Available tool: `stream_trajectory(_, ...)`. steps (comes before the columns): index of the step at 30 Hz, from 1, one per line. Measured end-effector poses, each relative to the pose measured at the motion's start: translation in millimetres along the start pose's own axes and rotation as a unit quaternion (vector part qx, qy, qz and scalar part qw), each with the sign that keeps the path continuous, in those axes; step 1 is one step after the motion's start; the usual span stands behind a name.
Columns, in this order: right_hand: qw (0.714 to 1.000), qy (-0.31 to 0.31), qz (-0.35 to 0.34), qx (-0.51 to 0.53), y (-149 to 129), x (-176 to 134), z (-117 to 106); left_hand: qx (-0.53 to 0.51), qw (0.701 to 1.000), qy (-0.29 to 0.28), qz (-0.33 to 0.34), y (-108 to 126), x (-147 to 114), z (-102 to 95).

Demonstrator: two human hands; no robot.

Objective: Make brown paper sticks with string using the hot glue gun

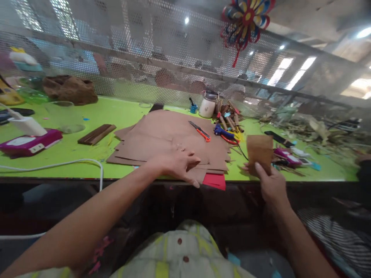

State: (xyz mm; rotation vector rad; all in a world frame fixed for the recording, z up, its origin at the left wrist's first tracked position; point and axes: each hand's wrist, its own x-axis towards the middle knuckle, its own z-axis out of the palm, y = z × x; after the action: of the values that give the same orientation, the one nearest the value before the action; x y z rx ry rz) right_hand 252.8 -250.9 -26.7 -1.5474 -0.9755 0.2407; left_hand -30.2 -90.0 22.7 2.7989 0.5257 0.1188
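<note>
My left hand [181,162] lies on a stack of large brown paper sheets [150,135], its fingers apart and its thumb at the stack's near edge. A small rectangular piece of brown paper [259,148] is pinched upright in my right hand [272,183], to the right of the stack. On top of the sheets lies a utility knife [199,131] with an orange handle. Just right of it is a blue tool with red handles [224,133], perhaps a glue gun; its kind is not clear. Red paper [215,180] sticks out from beneath the stack.
The green table [95,112] also bears a magenta power strip [31,143], a clear cup [65,117], folded brown strips [97,134], a white jar [208,106] and a bundle of brown rolls [230,117]. Dried plant scraps [327,127] cover the right end. Perforated metal mesh [162,58] stands behind.
</note>
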Motion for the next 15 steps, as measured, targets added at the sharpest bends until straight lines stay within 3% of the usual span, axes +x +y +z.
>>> stream_trajectory(4,0.993,0.083,0.066,0.054,14,-21,-28,0.104,0.993,-0.057,-0.003,12,-1,5.0)
stream_trajectory(8,0.993,0.053,0.098,0.039,14,-42,-26,0.116,0.993,-0.011,-0.024,20,2,11.4)
stream_trajectory(11,0.998,-0.006,0.051,-0.022,12,-52,-16,0.12,0.992,0.011,-0.022,22,3,11.8)
stream_trajectory(15,0.986,-0.061,-0.072,-0.135,11,-58,-9,0.12,0.992,-0.021,0.014,17,2,3.7)
